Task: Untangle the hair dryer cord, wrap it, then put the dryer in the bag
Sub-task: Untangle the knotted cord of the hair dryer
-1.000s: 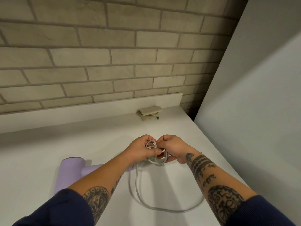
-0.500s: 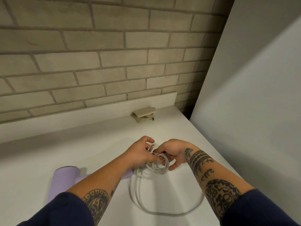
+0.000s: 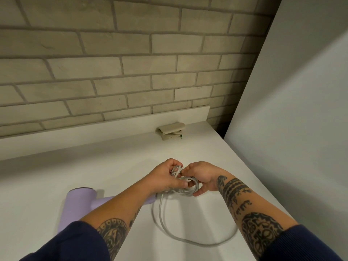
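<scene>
At the centre of the frame both hands grip a tangle of grey cord just above the white counter. The left hand has its fingers curled round the coils. The right hand pinches a strand at the top. A loose loop of cord trails toward the lower centre. The lilac dryer lies at lower left, partly behind the left forearm. Folded beige fabric sits by the brick wall, upper centre.

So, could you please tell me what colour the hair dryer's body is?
The hair dryer is pale lilac, seen best in the head view.
</scene>
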Tool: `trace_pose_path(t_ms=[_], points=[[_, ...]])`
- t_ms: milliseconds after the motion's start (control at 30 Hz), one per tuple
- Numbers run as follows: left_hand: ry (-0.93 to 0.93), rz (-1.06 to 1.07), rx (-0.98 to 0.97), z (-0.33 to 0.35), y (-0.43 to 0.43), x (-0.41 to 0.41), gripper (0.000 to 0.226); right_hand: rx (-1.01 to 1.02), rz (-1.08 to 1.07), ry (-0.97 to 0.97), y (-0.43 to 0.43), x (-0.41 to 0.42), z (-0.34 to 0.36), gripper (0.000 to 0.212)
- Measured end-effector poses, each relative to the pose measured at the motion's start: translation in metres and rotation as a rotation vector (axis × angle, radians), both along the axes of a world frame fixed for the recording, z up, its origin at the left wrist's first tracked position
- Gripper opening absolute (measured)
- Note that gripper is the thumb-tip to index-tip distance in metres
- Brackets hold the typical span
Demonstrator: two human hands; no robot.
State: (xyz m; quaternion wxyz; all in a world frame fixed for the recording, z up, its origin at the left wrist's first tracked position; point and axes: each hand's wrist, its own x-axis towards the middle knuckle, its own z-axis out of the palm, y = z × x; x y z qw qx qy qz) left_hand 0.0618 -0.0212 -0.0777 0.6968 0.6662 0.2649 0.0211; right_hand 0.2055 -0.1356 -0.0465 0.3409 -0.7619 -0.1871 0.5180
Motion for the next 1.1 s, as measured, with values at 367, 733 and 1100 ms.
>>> trace_pose_path(t_ms=[367, 733, 1100], points=[[0.09, 0.159, -0.1, -0.013, 0.019, -0.006, 0.022, 0.108, -0.483, 0.144, 0.005, -0.005, -0.021, 0.022], [0.141, 0.202, 0.016, -0.023, 0.015, 0.002, 0.026, 0.253, -0.085, -0.389, 0.021, -0.002, -0.031, 0.027], [0.091, 0.21, -0.137, -0.026, 0.014, -0.006, 0.025, 0.235, -0.252, -0.339, 0.032, 0.003, -0.04, 0.021]])
